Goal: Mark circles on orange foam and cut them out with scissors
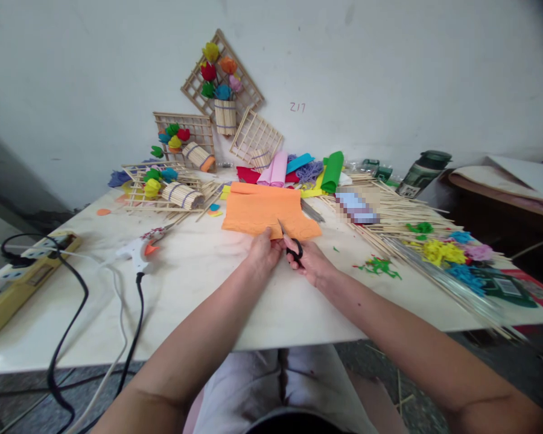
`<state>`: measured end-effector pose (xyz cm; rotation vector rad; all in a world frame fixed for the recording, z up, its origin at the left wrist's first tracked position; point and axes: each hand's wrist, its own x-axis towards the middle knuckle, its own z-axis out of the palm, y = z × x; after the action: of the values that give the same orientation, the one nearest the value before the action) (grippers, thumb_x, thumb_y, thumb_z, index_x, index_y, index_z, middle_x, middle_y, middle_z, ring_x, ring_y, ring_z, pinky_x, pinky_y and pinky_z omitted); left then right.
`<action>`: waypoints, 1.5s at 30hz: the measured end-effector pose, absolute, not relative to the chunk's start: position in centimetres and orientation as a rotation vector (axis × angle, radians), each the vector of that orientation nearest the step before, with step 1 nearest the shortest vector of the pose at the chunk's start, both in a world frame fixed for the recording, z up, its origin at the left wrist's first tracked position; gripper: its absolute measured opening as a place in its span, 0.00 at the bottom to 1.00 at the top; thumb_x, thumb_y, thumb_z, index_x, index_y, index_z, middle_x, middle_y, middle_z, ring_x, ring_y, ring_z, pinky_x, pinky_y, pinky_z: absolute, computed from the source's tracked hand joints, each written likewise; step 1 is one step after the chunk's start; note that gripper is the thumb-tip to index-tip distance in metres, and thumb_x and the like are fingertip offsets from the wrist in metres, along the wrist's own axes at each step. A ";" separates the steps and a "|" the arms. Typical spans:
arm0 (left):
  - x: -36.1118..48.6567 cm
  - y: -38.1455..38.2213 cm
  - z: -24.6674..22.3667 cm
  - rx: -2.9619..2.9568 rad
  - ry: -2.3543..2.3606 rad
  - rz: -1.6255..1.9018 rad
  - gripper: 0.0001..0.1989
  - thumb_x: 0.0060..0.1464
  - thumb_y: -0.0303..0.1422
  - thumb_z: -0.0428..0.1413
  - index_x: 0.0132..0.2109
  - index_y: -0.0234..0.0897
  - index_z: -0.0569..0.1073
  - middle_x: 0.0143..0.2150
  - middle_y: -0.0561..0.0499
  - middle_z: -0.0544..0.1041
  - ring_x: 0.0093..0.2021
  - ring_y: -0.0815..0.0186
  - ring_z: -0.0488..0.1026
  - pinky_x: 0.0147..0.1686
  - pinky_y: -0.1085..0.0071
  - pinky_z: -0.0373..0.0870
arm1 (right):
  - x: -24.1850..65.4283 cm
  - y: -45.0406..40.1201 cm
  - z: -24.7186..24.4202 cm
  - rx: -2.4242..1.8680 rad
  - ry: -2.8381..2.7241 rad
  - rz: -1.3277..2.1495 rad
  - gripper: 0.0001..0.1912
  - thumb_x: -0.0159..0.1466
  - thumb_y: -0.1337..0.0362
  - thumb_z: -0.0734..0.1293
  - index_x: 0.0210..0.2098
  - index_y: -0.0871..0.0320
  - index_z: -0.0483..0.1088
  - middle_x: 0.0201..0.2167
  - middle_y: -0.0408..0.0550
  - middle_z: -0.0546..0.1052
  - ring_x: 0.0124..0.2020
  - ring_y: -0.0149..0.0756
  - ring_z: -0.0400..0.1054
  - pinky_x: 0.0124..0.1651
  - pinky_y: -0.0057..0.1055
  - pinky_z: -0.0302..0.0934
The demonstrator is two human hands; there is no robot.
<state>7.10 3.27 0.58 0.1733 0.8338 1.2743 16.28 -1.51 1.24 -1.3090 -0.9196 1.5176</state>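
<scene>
An orange sheet of crepe-like paper (265, 206) lies across the middle of the table, its far edge rolled or folded. My left hand (266, 248) pinches the sheet's near edge between thumb and fingers. In my right hand (308, 259) is a pair of black-handled scissors (294, 248), my fingers through the handles. The blades point away and to the left, over the near part of the paper. Faint lines or creases run along that near strip. Whether the blades are cutting into the paper, I cannot tell.
Left are a glue gun (138, 253), its cables and a power strip (31, 274). Stick lattices with paper flowers (151, 188) stand behind. Rolled coloured paper (332, 172) lies at the back. Right are wooden sticks (407, 211), a phone (356, 206), a bottle (423, 173) and paper scraps (443, 252).
</scene>
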 end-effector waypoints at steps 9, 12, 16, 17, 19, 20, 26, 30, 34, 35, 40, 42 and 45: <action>7.0 3.8 -0.1 0.145 0.739 1.325 0.10 0.62 0.27 0.41 0.40 0.33 0.67 0.27 0.48 0.73 0.21 0.66 0.70 0.24 0.71 0.70 | 16.3 -1.4 1.2 -1.324 -0.930 1.515 0.17 0.55 0.51 0.69 0.28 0.60 0.67 0.13 0.36 0.63 0.12 0.20 0.52 0.14 0.20 0.35; 6.6 3.9 -0.1 0.135 0.683 1.298 0.10 0.61 0.30 0.44 0.37 0.32 0.68 0.25 0.48 0.72 0.21 0.65 0.70 0.24 0.70 0.70 | 16.3 -1.3 1.0 -1.354 -0.921 1.513 0.17 0.56 0.52 0.68 0.26 0.60 0.65 0.13 0.36 0.63 0.12 0.20 0.52 0.14 0.20 0.36; 6.2 4.2 -0.1 0.114 0.638 1.352 0.08 0.58 0.31 0.49 0.36 0.32 0.70 0.27 0.47 0.75 0.24 0.65 0.72 0.29 0.70 0.70 | 16.3 -1.2 0.9 -1.363 -0.928 1.520 0.16 0.58 0.54 0.67 0.24 0.60 0.63 0.12 0.37 0.63 0.11 0.20 0.52 0.14 0.21 0.37; 6.1 4.3 -0.1 0.109 0.642 1.369 0.07 0.58 0.31 0.50 0.36 0.33 0.70 0.28 0.48 0.75 0.24 0.65 0.72 0.29 0.71 0.70 | 16.4 -1.1 0.8 -1.356 -0.938 1.524 0.17 0.58 0.55 0.67 0.23 0.60 0.62 0.12 0.36 0.63 0.11 0.20 0.52 0.14 0.21 0.38; 6.1 4.4 0.0 0.109 0.662 1.394 0.06 0.58 0.30 0.50 0.36 0.33 0.70 0.27 0.49 0.75 0.24 0.66 0.72 0.29 0.71 0.70 | 16.4 -1.1 0.8 -1.353 -0.952 1.531 0.18 0.58 0.54 0.67 0.22 0.60 0.61 0.12 0.36 0.62 0.11 0.20 0.52 0.14 0.21 0.38; 6.1 4.5 0.0 0.113 0.680 1.400 0.06 0.58 0.30 0.50 0.36 0.34 0.70 0.27 0.49 0.75 0.24 0.66 0.72 0.28 0.72 0.70 | 16.4 -1.0 0.8 -1.353 -0.956 1.533 0.18 0.57 0.54 0.68 0.22 0.60 0.61 0.12 0.36 0.63 0.11 0.20 0.52 0.14 0.21 0.39; 6.0 5.3 0.2 0.153 0.810 1.350 0.08 0.59 0.34 0.50 0.37 0.34 0.69 0.28 0.48 0.75 0.24 0.65 0.73 0.27 0.71 0.69 | 16.4 -0.6 0.9 -1.405 -0.958 1.522 0.19 0.55 0.53 0.70 0.22 0.60 0.61 0.12 0.36 0.63 0.12 0.20 0.53 0.16 0.20 0.42; 5.6 6.1 0.2 0.162 0.829 1.391 0.06 0.57 0.33 0.52 0.37 0.34 0.69 0.27 0.49 0.75 0.25 0.65 0.73 0.29 0.69 0.71 | 16.3 -0.3 1.2 -1.373 -0.974 1.538 0.19 0.55 0.54 0.70 0.21 0.59 0.60 0.11 0.35 0.61 0.12 0.20 0.53 0.16 0.21 0.43; 5.4 6.8 0.3 0.138 0.789 1.421 0.05 0.57 0.31 0.52 0.38 0.34 0.69 0.30 0.48 0.76 0.28 0.63 0.74 0.31 0.66 0.72 | 16.4 0.1 1.6 -1.368 -0.988 1.549 0.18 0.56 0.56 0.69 0.21 0.59 0.60 0.11 0.35 0.61 0.12 0.21 0.53 0.16 0.21 0.44; 5.4 7.0 0.4 0.135 0.783 1.429 0.04 0.57 0.31 0.52 0.38 0.34 0.69 0.31 0.47 0.76 0.29 0.63 0.75 0.31 0.66 0.72 | 16.5 0.2 1.6 -1.374 -0.993 1.549 0.18 0.56 0.56 0.69 0.21 0.59 0.60 0.11 0.34 0.61 0.12 0.21 0.53 0.16 0.21 0.44; 5.3 7.6 0.6 0.115 0.816 1.416 0.03 0.57 0.28 0.52 0.36 0.33 0.69 0.32 0.47 0.77 0.29 0.63 0.75 0.33 0.66 0.73 | 16.5 0.9 1.3 -1.385 -1.031 1.560 0.18 0.58 0.58 0.68 0.19 0.59 0.59 0.11 0.35 0.61 0.11 0.21 0.53 0.17 0.22 0.47; 5.3 7.9 0.7 0.112 0.838 1.394 0.03 0.57 0.28 0.52 0.36 0.33 0.69 0.32 0.47 0.77 0.29 0.63 0.75 0.33 0.66 0.73 | 16.4 1.1 1.1 -1.386 -1.023 1.571 0.17 0.59 0.59 0.68 0.20 0.59 0.59 0.11 0.35 0.62 0.11 0.21 0.53 0.17 0.22 0.48; 5.3 8.2 0.9 0.119 0.903 1.373 0.02 0.56 0.28 0.53 0.37 0.33 0.69 0.32 0.47 0.77 0.29 0.63 0.75 0.31 0.67 0.73 | 16.3 1.2 1.2 -1.407 -1.022 1.587 0.16 0.60 0.62 0.67 0.20 0.59 0.60 0.10 0.35 0.62 0.10 0.22 0.53 0.16 0.22 0.48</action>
<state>5.30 8.20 0.94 0.1195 0.9027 1.3731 16.26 1.19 1.16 -1.4067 -1.0215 1.5874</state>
